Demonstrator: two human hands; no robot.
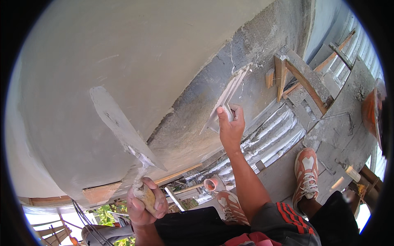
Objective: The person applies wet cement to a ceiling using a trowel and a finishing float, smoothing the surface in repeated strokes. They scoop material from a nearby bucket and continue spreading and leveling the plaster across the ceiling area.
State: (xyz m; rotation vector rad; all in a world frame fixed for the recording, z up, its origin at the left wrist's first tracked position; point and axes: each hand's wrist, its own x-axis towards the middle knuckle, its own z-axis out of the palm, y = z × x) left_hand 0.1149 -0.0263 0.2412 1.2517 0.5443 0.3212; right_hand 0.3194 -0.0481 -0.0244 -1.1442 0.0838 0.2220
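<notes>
My left hand (147,205) is closed round the wooden handle of a pointed trowel (121,125). Its long blade, smeared with grey plaster, tilts up and to the left in front of the wall. My right hand (232,129) grips a flat plastering trowel (230,92) by its handle. That blade stands slanted close to the wall; I cannot tell whether it touches. Smooth grey plaster (102,49) covers the upper left of the wall (197,110). A darker, rougher band runs diagonally behind the plastering trowel, from upper right to lower left.
My shoes (308,170) stand on plank boards (328,143). Right of the wall are a wooden bracket frame (305,80) and an orange bucket (370,112). White corrugated sheets (271,131) lie below. A small pinkish bucket (211,184) sits low near the middle, and a pale-handled tool (352,173) rests beside the boards.
</notes>
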